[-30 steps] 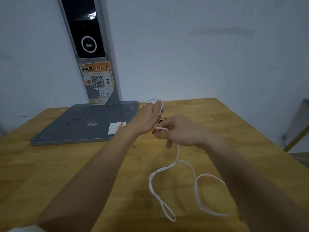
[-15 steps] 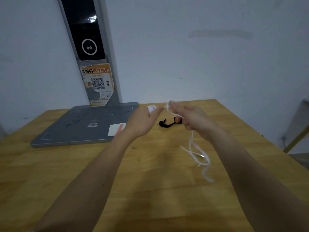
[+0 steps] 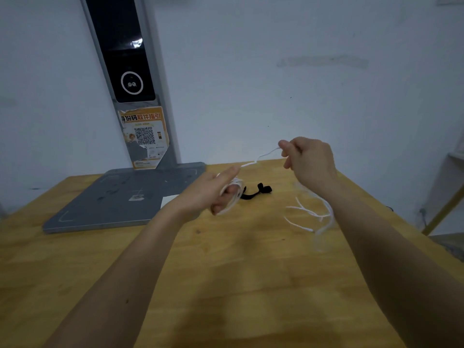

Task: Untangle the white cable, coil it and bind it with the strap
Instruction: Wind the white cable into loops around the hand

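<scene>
- Between your two raised hands, above the far half of the wooden table (image 3: 226,285), the white cable (image 3: 259,159) runs as a short, slightly kinked span.
- Your left hand (image 3: 213,192) carries the wraps made so far: several turns of cable lie round its fingers, which curl to hold them, the index finger stretched toward the span.
- Your right hand (image 3: 310,163) pinches the cable at fingertip level, higher than the left; the rest of its fingers are curled in.
- Below your right wrist the unwound tail hangs in loose, blurred loops, near the table top; whether it touches the wood I cannot tell, nor whether those loops are still tangled.
- You are, by my reading, in the coiling step, with a fair length of tail still to take up and the binding not yet begun.
- Next, the job calls for laying the span over your left fingers as another turn, then sliding your right grip down the tail, keeping light tension so the hanging loops do not catch.
- Just beyond your left hand the black strap (image 3: 256,193) lies on the table, untouched and within easy reach.
- Further left sits a grey scanner base (image 3: 113,202), its upright post against the wall.
</scene>
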